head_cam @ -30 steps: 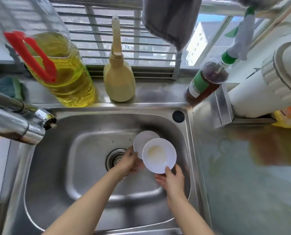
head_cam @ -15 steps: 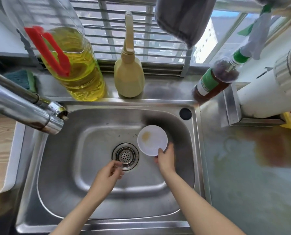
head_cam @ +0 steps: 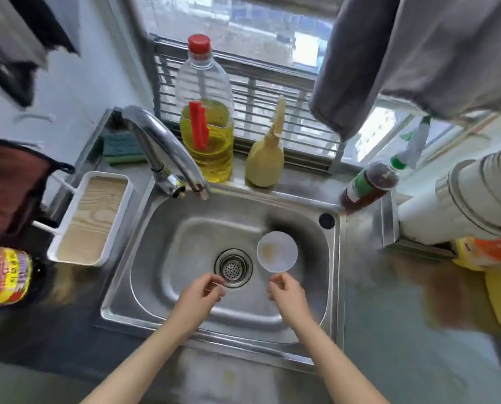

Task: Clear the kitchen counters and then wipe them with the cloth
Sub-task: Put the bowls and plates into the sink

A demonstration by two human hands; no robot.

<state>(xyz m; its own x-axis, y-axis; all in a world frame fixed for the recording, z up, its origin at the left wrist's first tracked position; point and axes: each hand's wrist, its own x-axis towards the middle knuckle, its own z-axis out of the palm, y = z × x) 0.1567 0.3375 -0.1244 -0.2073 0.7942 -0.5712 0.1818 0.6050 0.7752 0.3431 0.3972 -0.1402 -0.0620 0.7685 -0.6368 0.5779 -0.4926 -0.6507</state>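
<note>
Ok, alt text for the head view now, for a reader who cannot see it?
The left hand and right hand hover empty over a steel sink, where a white dish with yellowish residue lies beside the drain. A bottle of yellow oil and a beige squeeze bottle stand on the ledge behind.

Dish [head_cam: 277, 251] in sink [head_cam: 301, 330], right of drain [head_cam: 233, 267]

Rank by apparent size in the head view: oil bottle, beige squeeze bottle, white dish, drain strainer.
1. oil bottle
2. beige squeeze bottle
3. white dish and drain strainer: nearly alike, with the dish barely wider, so no firm order.
</note>
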